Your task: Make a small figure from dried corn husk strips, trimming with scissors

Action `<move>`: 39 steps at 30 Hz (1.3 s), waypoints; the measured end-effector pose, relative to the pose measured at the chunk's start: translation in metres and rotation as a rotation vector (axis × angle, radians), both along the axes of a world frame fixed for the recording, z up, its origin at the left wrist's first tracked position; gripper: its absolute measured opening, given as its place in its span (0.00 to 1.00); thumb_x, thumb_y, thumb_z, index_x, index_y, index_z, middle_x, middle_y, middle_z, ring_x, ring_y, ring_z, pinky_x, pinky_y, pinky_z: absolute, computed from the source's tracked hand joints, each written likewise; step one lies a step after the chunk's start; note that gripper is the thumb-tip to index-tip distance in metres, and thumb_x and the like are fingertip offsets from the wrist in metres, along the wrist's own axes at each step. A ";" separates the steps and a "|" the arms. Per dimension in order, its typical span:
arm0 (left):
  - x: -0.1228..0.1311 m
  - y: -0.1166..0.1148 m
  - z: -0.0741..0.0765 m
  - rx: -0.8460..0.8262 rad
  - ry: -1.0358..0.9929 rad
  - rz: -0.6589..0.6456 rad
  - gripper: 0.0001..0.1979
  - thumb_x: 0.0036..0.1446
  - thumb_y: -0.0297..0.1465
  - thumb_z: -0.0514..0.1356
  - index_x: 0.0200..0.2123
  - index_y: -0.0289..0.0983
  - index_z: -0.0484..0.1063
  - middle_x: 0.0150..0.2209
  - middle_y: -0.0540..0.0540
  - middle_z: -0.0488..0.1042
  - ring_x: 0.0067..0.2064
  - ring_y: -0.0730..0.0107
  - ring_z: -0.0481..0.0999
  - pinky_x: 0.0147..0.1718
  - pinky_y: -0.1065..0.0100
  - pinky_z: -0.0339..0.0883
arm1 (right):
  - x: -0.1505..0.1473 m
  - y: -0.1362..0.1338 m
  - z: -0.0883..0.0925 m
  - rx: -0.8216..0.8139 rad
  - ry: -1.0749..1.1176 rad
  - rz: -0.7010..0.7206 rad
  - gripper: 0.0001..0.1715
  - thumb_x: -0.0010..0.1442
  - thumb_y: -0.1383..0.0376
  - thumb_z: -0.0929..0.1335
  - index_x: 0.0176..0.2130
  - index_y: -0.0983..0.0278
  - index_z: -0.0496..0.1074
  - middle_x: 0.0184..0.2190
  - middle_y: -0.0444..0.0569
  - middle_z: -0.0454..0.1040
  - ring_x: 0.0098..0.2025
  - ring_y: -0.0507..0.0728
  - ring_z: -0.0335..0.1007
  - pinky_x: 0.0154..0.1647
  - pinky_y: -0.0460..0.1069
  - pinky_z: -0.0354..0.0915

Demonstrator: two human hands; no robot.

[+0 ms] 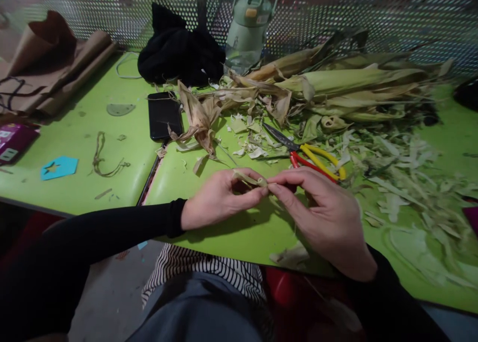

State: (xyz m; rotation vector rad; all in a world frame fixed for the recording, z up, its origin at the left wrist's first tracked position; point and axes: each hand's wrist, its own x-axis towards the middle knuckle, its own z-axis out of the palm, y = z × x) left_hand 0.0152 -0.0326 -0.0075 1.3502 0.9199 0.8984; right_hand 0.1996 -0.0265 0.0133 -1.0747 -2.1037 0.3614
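Near the front edge of the green table, my two hands meet over a small rolled strip of corn husk [261, 182]. My left hand [227, 195] pinches the roll between thumb and fingers, and a loose strip runs back over its index finger. My right hand [321, 212] pinches the same husk at its right end, thumb against forefinger. Just beyond my right hand lie scissors [323, 158] with one yellow and one red handle, blades pointing away to the left. A pale husk scrap [291, 255] lies below my right hand at the table edge.
Piled corn husks [347, 83] fill the back right, with shredded husk [407, 182] scattered in front. A black phone [164, 115], black cloth [181, 53] and green bottle [246, 33] stand or lie behind. Brown paper [56, 68], blue paper [59, 168] and twine [99, 155] are left.
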 end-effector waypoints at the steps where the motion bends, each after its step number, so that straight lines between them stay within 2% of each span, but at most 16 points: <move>1: 0.000 -0.001 0.001 0.026 0.026 -0.014 0.10 0.58 0.35 0.62 0.37 0.33 0.71 0.30 0.49 0.71 0.30 0.76 0.68 0.30 0.71 0.64 | 0.001 0.001 0.000 -0.058 0.021 -0.025 0.02 0.63 0.65 0.70 0.37 0.58 0.75 0.32 0.45 0.79 0.32 0.55 0.77 0.32 0.50 0.73; 5: 0.002 -0.005 0.004 0.112 0.144 -0.023 0.16 0.53 0.35 0.69 0.39 0.35 0.68 0.32 0.49 0.71 0.32 0.74 0.69 0.32 0.70 0.66 | 0.003 0.005 -0.002 -0.250 0.144 -0.090 0.06 0.64 0.60 0.70 0.37 0.60 0.75 0.30 0.45 0.78 0.30 0.54 0.75 0.30 0.48 0.71; 7: 0.001 -0.004 0.007 0.070 0.082 0.005 0.20 0.52 0.35 0.70 0.44 0.35 0.65 0.34 0.50 0.70 0.31 0.76 0.69 0.30 0.71 0.66 | 0.003 0.006 -0.003 -0.307 0.214 -0.088 0.06 0.63 0.60 0.70 0.37 0.60 0.74 0.30 0.44 0.78 0.29 0.53 0.74 0.28 0.47 0.70; 11: -0.003 -0.001 0.015 -0.020 -0.090 0.065 0.27 0.52 0.32 0.70 0.52 0.39 0.60 0.42 0.48 0.69 0.34 0.76 0.74 0.32 0.74 0.70 | 0.000 0.006 -0.004 -0.339 0.269 -0.068 0.06 0.62 0.60 0.70 0.36 0.61 0.73 0.30 0.44 0.78 0.28 0.52 0.74 0.26 0.45 0.69; 14: -0.006 0.001 0.017 -0.029 -0.122 0.032 0.27 0.51 0.31 0.70 0.51 0.40 0.62 0.45 0.47 0.70 0.34 0.77 0.75 0.31 0.74 0.70 | -0.001 0.005 -0.005 -0.310 0.224 -0.050 0.05 0.63 0.61 0.70 0.37 0.61 0.73 0.30 0.44 0.79 0.29 0.52 0.74 0.27 0.45 0.69; 17: -0.008 0.003 0.015 -0.129 -0.181 0.008 0.28 0.52 0.30 0.70 0.52 0.40 0.61 0.38 0.50 0.73 0.29 0.79 0.74 0.26 0.75 0.67 | -0.001 0.003 -0.005 -0.200 0.125 -0.038 0.02 0.64 0.63 0.69 0.38 0.60 0.73 0.31 0.44 0.78 0.30 0.53 0.74 0.29 0.47 0.70; 19: -0.008 0.005 0.012 -0.219 -0.241 0.008 0.30 0.53 0.29 0.70 0.54 0.39 0.59 0.32 0.53 0.74 0.29 0.78 0.74 0.27 0.75 0.66 | -0.001 0.002 -0.006 -0.025 0.046 -0.034 0.02 0.65 0.66 0.69 0.38 0.59 0.72 0.32 0.45 0.79 0.32 0.54 0.75 0.32 0.49 0.71; 22: -0.007 0.007 0.008 -0.317 -0.285 -0.057 0.18 0.56 0.31 0.69 0.47 0.35 0.67 0.30 0.51 0.76 0.31 0.77 0.75 0.31 0.73 0.68 | -0.001 0.001 -0.009 0.226 -0.039 -0.015 0.06 0.64 0.70 0.69 0.39 0.58 0.72 0.34 0.45 0.79 0.37 0.56 0.76 0.39 0.52 0.72; 25: -0.006 0.008 0.007 -0.326 -0.314 -0.056 0.10 0.57 0.32 0.68 0.37 0.33 0.72 0.31 0.49 0.77 0.33 0.77 0.75 0.34 0.73 0.69 | -0.001 0.002 -0.012 0.292 0.019 -0.043 0.09 0.61 0.69 0.72 0.42 0.58 0.73 0.36 0.46 0.78 0.36 0.56 0.74 0.37 0.52 0.71; 29: -0.006 0.008 0.007 -0.259 -0.369 0.003 0.08 0.56 0.30 0.68 0.37 0.34 0.72 0.31 0.50 0.76 0.34 0.76 0.76 0.39 0.71 0.70 | -0.001 0.001 -0.010 0.376 0.016 -0.091 0.11 0.57 0.66 0.75 0.40 0.58 0.74 0.34 0.46 0.76 0.37 0.57 0.74 0.37 0.53 0.70; 32: -0.005 0.010 0.004 -0.224 -0.374 0.020 0.09 0.57 0.29 0.67 0.38 0.34 0.71 0.33 0.50 0.76 0.36 0.76 0.76 0.40 0.71 0.70 | -0.003 -0.001 -0.008 0.220 -0.017 -0.072 0.07 0.59 0.67 0.74 0.40 0.59 0.75 0.34 0.46 0.78 0.34 0.55 0.75 0.34 0.50 0.70; 36: -0.005 0.011 0.000 -0.187 -0.355 -0.002 0.11 0.56 0.30 0.68 0.38 0.34 0.68 0.33 0.50 0.76 0.37 0.75 0.77 0.40 0.70 0.71 | -0.002 0.000 -0.007 -0.228 0.167 -0.081 0.09 0.60 0.61 0.73 0.41 0.60 0.77 0.32 0.45 0.79 0.30 0.52 0.74 0.30 0.47 0.70; 39: -0.008 0.011 0.004 -0.165 -0.267 -0.031 0.09 0.58 0.30 0.66 0.37 0.34 0.67 0.31 0.51 0.74 0.34 0.76 0.76 0.37 0.72 0.70 | 0.001 0.003 -0.006 -0.550 0.380 -0.059 0.11 0.58 0.56 0.74 0.39 0.60 0.77 0.30 0.44 0.78 0.29 0.52 0.73 0.28 0.46 0.69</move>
